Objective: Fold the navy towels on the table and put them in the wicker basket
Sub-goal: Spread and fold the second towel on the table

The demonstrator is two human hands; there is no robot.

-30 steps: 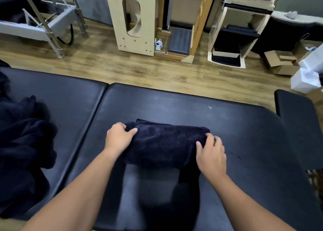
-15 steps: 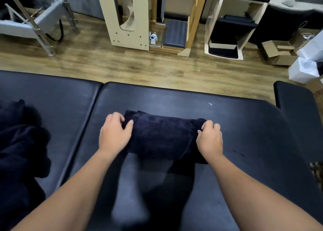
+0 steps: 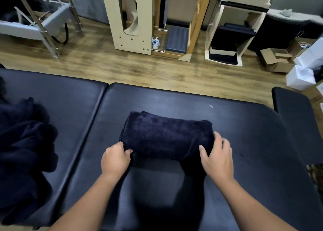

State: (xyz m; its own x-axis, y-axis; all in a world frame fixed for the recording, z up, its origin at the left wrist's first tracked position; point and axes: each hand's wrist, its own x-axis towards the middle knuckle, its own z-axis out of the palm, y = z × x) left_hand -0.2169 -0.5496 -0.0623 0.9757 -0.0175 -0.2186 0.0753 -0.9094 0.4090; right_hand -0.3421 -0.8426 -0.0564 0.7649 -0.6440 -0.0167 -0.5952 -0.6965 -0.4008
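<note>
We find the folded towel [image 3: 167, 136] on the counter [image 3: 244, 126]; left hand [image 3: 116, 159] pinches its near corner, right hand [image 3: 217, 158] lies spread against its end. We advise squaring edges before lifting.

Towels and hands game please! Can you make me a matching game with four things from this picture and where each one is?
Things:
1. folded navy towel
2. pile of unfolded navy towels
3. left hand
4. right hand

Places:
A. heaped at the table's left edge
B. at the folded towel's right end, fingers spread on it
C. in the middle of the black table
D. pinching the folded towel's near left corner

Pairs: 1-C, 2-A, 3-D, 4-B
</note>
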